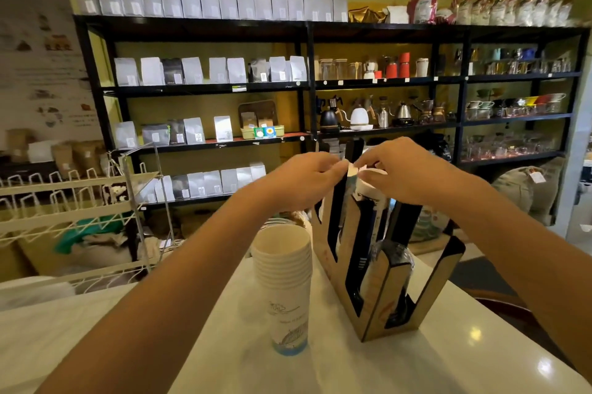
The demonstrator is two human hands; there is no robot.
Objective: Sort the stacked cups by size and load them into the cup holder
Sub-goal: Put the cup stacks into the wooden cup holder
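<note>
A stack of white paper cups (286,284) with a blue print stands upright on the white counter (205,345), left of a tall wooden cup holder (381,284) with black slots. Some white cups (371,191) sit inside the holder's middle slot, and a clear plastic stack (389,265) shows in a nearer slot. Both hands meet above the holder's top. My left hand (304,179) and my right hand (407,169) pinch a small white piece (352,170) between their fingertips; I cannot tell whether it is a cup's rim.
A white wire rack (73,211) stands at the left beyond the counter. Black shelves (307,86) with white bags, kettles and glassware fill the back wall. Sacks (525,188) lie on the floor at the right.
</note>
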